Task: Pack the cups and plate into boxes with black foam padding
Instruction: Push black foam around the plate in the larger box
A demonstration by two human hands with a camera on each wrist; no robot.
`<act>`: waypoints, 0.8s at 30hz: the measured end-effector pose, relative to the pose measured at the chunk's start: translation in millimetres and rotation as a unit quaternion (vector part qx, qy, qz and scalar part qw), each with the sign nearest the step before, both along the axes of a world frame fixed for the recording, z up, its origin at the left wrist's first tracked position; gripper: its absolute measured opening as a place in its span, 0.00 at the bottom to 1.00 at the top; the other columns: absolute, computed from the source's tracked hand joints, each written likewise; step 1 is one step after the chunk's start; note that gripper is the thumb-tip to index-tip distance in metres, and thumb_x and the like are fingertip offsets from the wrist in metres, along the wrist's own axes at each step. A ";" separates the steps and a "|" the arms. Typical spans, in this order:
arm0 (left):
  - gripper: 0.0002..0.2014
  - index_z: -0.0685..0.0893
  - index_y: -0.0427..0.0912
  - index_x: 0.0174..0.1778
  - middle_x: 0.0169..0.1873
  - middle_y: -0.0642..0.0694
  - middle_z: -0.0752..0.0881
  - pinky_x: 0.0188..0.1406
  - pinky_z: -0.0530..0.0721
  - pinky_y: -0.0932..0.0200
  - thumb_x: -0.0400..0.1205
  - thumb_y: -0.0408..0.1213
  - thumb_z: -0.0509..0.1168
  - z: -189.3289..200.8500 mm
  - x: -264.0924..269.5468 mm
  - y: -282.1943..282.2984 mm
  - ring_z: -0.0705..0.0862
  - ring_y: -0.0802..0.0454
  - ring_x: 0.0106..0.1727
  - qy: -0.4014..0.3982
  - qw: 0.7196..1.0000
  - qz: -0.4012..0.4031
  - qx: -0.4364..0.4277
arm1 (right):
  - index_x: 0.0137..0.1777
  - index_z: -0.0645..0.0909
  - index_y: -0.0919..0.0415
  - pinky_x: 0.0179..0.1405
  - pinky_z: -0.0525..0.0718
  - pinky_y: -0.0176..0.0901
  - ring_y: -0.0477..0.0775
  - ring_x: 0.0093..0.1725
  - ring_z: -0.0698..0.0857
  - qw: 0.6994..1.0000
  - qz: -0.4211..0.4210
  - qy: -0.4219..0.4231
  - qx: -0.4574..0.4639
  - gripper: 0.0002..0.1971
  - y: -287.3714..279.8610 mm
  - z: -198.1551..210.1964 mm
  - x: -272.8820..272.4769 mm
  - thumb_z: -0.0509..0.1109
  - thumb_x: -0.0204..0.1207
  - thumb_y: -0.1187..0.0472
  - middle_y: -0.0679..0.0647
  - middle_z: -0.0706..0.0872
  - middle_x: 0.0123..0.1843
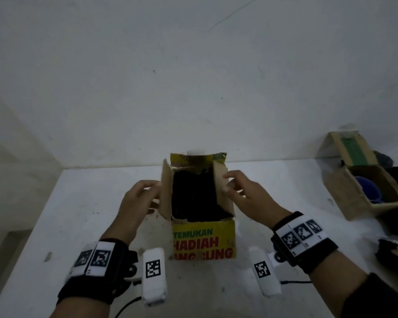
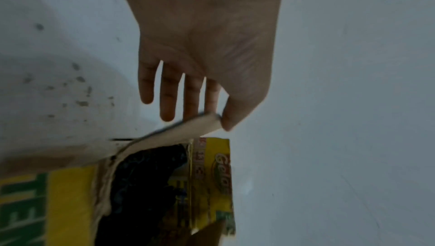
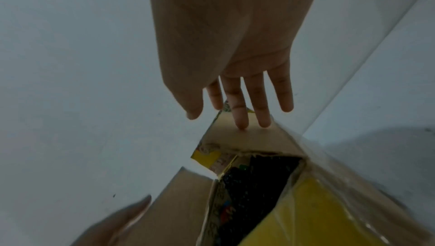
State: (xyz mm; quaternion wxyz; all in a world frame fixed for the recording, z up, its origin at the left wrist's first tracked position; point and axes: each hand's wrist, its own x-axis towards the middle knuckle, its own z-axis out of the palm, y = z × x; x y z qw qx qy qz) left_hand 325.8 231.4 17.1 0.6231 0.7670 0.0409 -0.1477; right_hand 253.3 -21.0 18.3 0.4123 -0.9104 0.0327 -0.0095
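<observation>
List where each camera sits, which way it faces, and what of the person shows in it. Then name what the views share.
Head: looks forward and down at the yellow box on the table; both hands and banded wrists show.
Left wrist: looks along the left hand to the left flap it pinches.
Right wrist: looks along the right hand, fingers on the right flap.
Shared: all three show the box and its black foam.

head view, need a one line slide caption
Both hands fold the side flaps of a foam-filled yellow box.
</observation>
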 end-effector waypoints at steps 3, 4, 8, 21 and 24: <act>0.14 0.89 0.51 0.48 0.49 0.53 0.90 0.52 0.80 0.57 0.84 0.49 0.58 3.7 -4.6 -8.3 0.85 0.55 0.51 -0.051 0.989 -0.131 0.055 | 0.70 0.72 0.55 0.53 0.78 0.45 0.52 0.57 0.81 0.988 0.084 0.060 -0.114 0.16 4.6 -1.9 3.6 0.56 0.84 0.60 0.53 0.83 0.62; 0.15 0.90 0.52 0.48 0.53 0.57 0.88 0.55 0.78 0.59 0.84 0.48 0.57 -1.4 -5.1 -9.6 0.83 0.58 0.54 -0.072 0.978 -0.174 0.087 | 0.72 0.71 0.56 0.60 0.76 0.45 0.54 0.64 0.78 0.976 0.112 0.082 -0.167 0.18 2.7 -3.2 3.5 0.55 0.84 0.64 0.54 0.80 0.68; 0.20 0.88 0.49 0.55 0.57 0.59 0.84 0.62 0.77 0.54 0.73 0.41 0.55 -30.2 -1.7 -0.9 0.76 0.60 0.58 -0.242 0.877 -0.337 0.243 | 0.78 0.67 0.51 0.81 0.55 0.44 0.47 0.81 0.59 0.930 0.232 0.133 -0.252 0.35 -18.7 -11.2 -4.1 0.58 0.71 0.77 0.49 0.63 0.81; 0.28 0.81 0.61 0.63 0.67 0.70 0.72 0.65 0.71 0.62 0.67 0.39 0.79 -33.9 13.2 14.2 0.66 0.60 0.66 -0.245 0.816 -0.431 0.298 | 0.67 0.80 0.51 0.77 0.66 0.55 0.41 0.79 0.56 0.964 0.229 0.005 -0.135 0.18 -36.4 -47.0 -8.4 0.70 0.77 0.53 0.48 0.72 0.76; 0.27 0.84 0.59 0.58 0.64 0.66 0.77 0.58 0.76 0.57 0.66 0.29 0.75 -31.6 13.2 11.8 0.69 0.59 0.61 -0.261 0.816 -0.429 0.288 | 0.74 0.72 0.48 0.78 0.64 0.52 0.40 0.81 0.47 0.942 0.275 0.040 -0.189 0.27 -38.9 -44.2 -8.8 0.70 0.76 0.62 0.47 0.63 0.81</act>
